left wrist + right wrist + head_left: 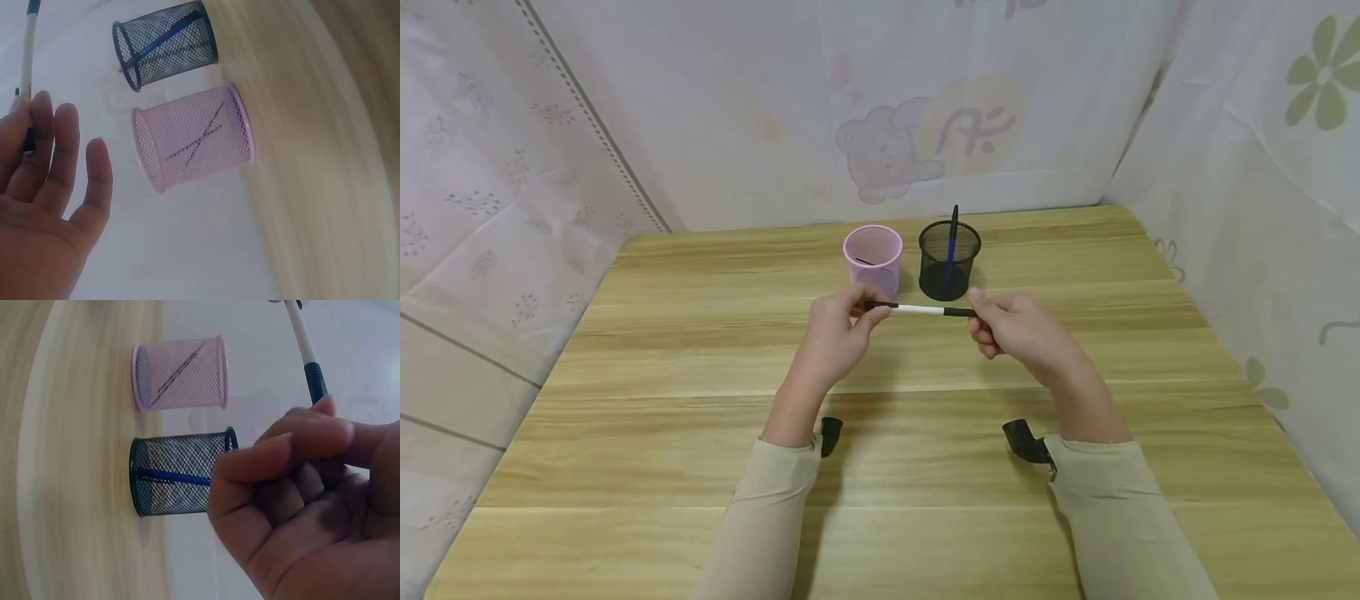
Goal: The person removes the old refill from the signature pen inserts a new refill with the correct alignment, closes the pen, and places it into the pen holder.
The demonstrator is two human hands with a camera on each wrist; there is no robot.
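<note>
A white pen (pixel 921 310) with dark end sections is held level between both hands above the table. My left hand (pixel 838 325) pinches its left end between thumb and fingers; the other fingers stand loosely spread in the left wrist view. At the dark right end, my right hand (pixel 1018 329) grips the pen with thumb and index finger, its remaining fingers curled. Just behind the hands stands a pink mesh pen cup (pixel 876 279) with thin dark sticks inside. Beside it is a black mesh pen cup (pixel 932 279) holding a blue pen (pixel 952 246) with a black top.
The wood-grain table (pixel 662 375) extends to both sides and ends at a back edge behind the cups. Patterned white curtains (pixel 737 108) hang around it. Black wrist mounts (pixel 1024 442) stick out near the sleeves.
</note>
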